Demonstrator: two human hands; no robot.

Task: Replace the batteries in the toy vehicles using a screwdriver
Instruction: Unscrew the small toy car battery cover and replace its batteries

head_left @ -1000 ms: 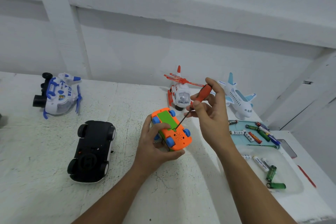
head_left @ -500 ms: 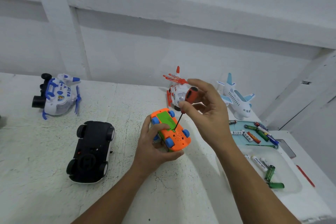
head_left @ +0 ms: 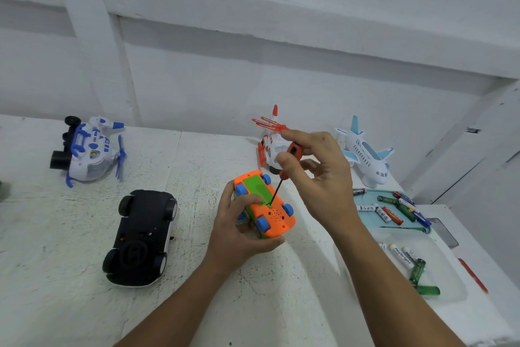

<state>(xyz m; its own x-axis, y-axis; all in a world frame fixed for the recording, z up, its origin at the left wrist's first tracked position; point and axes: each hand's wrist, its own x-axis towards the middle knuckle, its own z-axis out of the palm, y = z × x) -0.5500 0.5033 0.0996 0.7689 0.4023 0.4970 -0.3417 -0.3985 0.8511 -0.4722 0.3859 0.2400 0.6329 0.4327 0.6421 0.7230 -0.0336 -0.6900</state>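
Note:
My left hand (head_left: 239,237) grips a small orange toy car (head_left: 277,215) held upside down above the table, its blue wheels up and its green battery cover (head_left: 254,186) facing me. My right hand (head_left: 318,177) pinches a red-handled screwdriver (head_left: 292,154) between thumb and fingers. The dark shaft runs down and left, and its tip sits at the near edge of the green cover. Loose batteries (head_left: 394,210) lie on a light blue tray (head_left: 365,200) to the right, and a few more batteries (head_left: 413,265) lie in a clear tray nearer to me.
A black toy car (head_left: 140,237) lies upside down on the white table at left. A blue-and-white toy helicopter (head_left: 87,149) sits at the back left. A red-and-white helicopter (head_left: 270,144) and a white-blue toy plane (head_left: 365,152) stand behind my hands. A red stick (head_left: 472,276) lies at far right.
My right hand has shifted left and raised the screwdriver more upright, with the handle turned between my fingers. The tip stays at the green cover. My left hand keeps the car still.

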